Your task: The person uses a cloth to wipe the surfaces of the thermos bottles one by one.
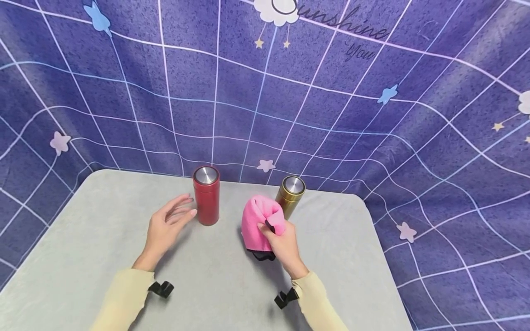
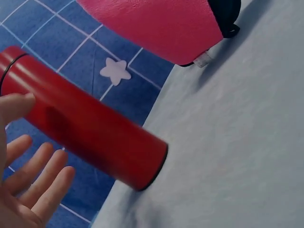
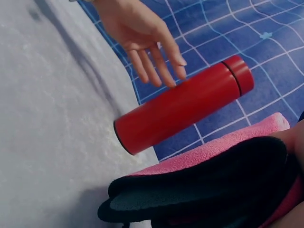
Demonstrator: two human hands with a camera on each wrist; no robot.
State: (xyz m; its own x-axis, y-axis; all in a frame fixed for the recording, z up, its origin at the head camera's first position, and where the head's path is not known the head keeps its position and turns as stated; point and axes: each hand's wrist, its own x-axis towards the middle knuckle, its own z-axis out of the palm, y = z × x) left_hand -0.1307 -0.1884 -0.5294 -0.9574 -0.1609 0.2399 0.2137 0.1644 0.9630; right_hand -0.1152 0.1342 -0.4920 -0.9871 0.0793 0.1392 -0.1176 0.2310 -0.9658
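Observation:
A red thermos bottle with a silver lid top stands upright on the table. My left hand is just left of it, thumb and fingers spread; in the left wrist view the thumb overlaps the bottle, and I cannot tell whether it touches. My right hand grips a soft pink fleece piece with black trim, pinched at its upper right side under the thumb. Its dark inside shows in the right wrist view, and a small white tag in the left wrist view.
A gold thermos bottle stands upright behind the pink piece and my right hand, its lower part hidden. The pale grey table ends at a blue gridded curtain with stars.

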